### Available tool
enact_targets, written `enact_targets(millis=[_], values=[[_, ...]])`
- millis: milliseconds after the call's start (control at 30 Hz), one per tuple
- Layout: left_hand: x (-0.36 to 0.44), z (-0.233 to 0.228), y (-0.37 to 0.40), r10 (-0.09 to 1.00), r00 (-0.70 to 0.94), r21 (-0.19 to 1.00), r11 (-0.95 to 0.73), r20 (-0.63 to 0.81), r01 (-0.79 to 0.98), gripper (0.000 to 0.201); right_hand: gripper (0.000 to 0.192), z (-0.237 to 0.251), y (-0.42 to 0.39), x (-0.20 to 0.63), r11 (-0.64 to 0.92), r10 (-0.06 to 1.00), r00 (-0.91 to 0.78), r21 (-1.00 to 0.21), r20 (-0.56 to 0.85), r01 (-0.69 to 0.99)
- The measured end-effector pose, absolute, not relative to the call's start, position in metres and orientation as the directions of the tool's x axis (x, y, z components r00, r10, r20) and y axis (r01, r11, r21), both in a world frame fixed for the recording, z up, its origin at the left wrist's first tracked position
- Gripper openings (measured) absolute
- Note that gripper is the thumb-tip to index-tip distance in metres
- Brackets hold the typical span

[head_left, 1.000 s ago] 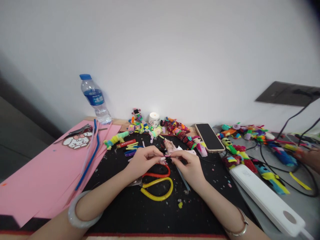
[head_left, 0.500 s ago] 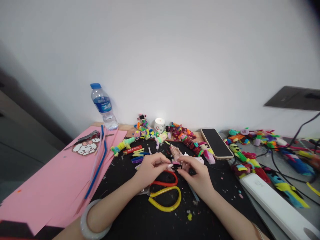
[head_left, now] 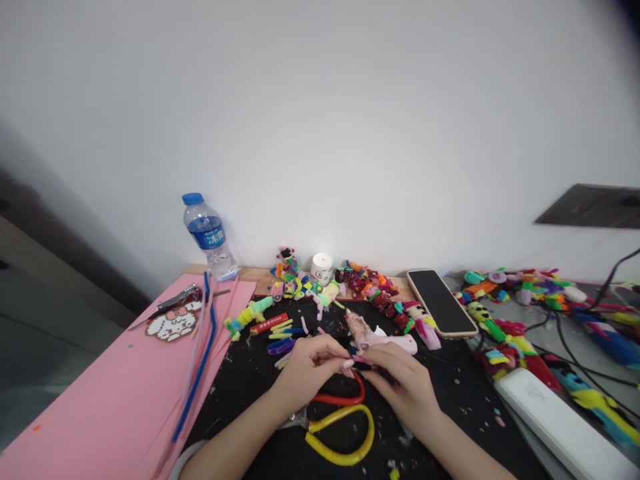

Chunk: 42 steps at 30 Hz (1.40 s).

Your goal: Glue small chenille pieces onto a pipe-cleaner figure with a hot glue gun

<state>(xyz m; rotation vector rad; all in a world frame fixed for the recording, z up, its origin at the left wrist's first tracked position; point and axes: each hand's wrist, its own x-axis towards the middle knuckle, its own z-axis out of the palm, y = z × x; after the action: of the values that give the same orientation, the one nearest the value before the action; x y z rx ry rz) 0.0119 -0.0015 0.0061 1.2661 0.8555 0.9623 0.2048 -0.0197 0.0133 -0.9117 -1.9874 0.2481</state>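
Both hands' fingers pinch a small pink piece above scissors

Glossy plastic scissors handles, fuzzy pipe-cleaner figures, matt pink paper, clear plastic bottle, glossy phone.

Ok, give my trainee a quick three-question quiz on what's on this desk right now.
1. True or false: the water bottle stands upright by the wall.
2. What lies on the black mat just under the hands? A) scissors B) a stapler C) a ruler
3. What lies flat, screen up, right of the glue gun?

Key:
1. True.
2. A: the scissors with red and yellow handles, below the left hand and right hand, which pinch a small pink piece together.
3. The phone.
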Motion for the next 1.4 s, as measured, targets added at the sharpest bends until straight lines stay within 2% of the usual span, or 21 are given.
enact_targets(millis=[133, 267, 533, 700, 900, 1167, 1267, 1400], values=[[0.01, 0.006, 0.0, 0.917, 0.399, 0.992, 0.053, -0.002, -0.116, 0.006, 0.024, 0.015, -0.021, 0.203, 0.71, 0.691, -0.324, -0.519, 0.646, 0.476], [0.008, 0.005, 0.002, 0.903, 0.428, 0.996, 0.026, 0.014, -0.089, 0.012, 0.024, 0.014, -0.022, 0.202, 0.69, 0.711, -0.313, -0.54, 0.629, 0.482], [0.006, 0.0, 0.002, 0.901, 0.428, 0.998, -0.059, 0.064, -0.025, 0.013, 0.018, 0.013, -0.023, 0.201, 0.704, 0.693, -0.32, -0.513, 0.646, 0.49], [0.007, 0.001, 0.002, 0.903, 0.426, 0.998, -0.038, 0.054, -0.047, 0.011, 0.014, 0.008, -0.021, 0.199, 0.734, 0.652, -0.293, -0.484, 0.699, 0.477], [0.009, 0.007, 0.002, 0.913, 0.406, 0.997, -0.001, 0.032, -0.076, 0.01, 0.013, 0.005, -0.023, 0.2, 0.73, 0.651, -0.28, -0.481, 0.706, 0.485], [0.005, 0.005, 0.007, 0.961, 0.277, 0.999, -0.015, 0.024, -0.037, 0.009, 0.029, 0.006, -0.012, 0.212, 0.626, 0.715, -0.196, -0.489, 0.672, 0.607], [0.005, 0.007, 0.009, 0.975, 0.223, 0.998, -0.006, 0.019, -0.057, 0.011, 0.035, 0.002, -0.003, 0.217, 0.596, 0.738, -0.255, -0.425, 0.625, 0.682], [0.006, 0.009, 0.01, 0.984, 0.177, 0.99, 0.043, -0.018, -0.133, 0.018, 0.046, -0.002, -0.001, 0.224, 0.477, 0.815, -0.264, -0.339, 0.515, 0.811]])
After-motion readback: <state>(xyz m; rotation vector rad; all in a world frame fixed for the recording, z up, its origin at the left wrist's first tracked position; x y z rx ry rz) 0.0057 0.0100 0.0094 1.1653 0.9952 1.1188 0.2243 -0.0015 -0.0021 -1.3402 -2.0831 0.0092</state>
